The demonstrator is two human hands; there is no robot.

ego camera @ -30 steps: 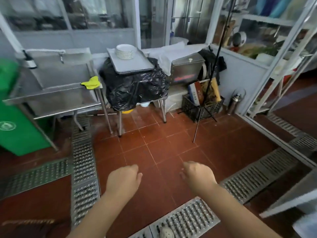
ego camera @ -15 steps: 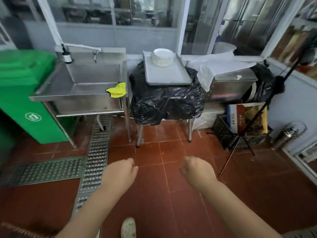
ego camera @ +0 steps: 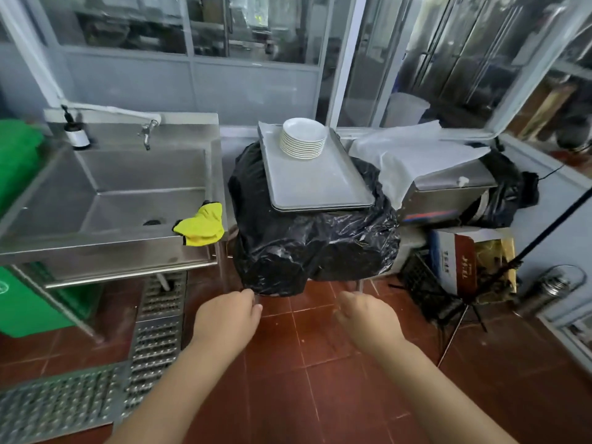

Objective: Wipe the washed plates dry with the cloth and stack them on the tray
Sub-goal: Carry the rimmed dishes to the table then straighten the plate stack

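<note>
Closer now than a second ago: sink [ego camera: 128, 190] and tray [ego camera: 315, 187] loom larger. Left hand [ego camera: 229, 318] and right hand [ego camera: 365, 315] hang loosely curled, holding nothing. Plates [ego camera: 303, 139] sit stacked on tray's far end; cloth [ego camera: 201, 224] lies on sink's corner. Wiping looks not yet begun.

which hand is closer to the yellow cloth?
The left hand. The cloth hangs over the sink's front right corner, up and left of it; the right hand is farther right, below the tray.
</note>
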